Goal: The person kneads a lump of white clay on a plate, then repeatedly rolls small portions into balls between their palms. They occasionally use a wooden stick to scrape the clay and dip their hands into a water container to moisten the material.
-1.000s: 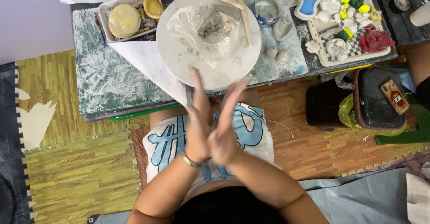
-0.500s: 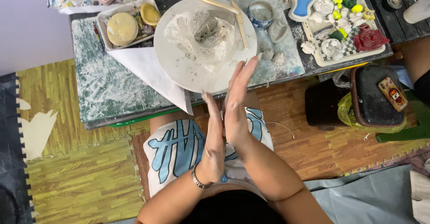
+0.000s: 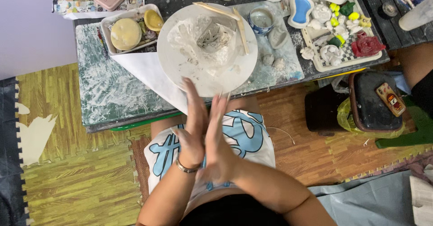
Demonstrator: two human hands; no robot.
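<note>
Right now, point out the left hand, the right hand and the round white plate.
left hand (image 3: 193,131), head view, back of the hand.
right hand (image 3: 219,138), head view, its palm edge.
round white plate (image 3: 178,65), head view, bare left rim.

Left hand (image 3: 193,127) and right hand (image 3: 219,138) press flat together, palm to palm, fingers (image 3: 195,100) straight.

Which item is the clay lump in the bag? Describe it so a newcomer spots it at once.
Start at the low dusty worktable above the person's pressed-together hands. On it sits a round white board, the largest disc there. The grey clay lump lies near the board's middle inside crumpled clear plastic, unlike the bare small balls to its right.
</note>
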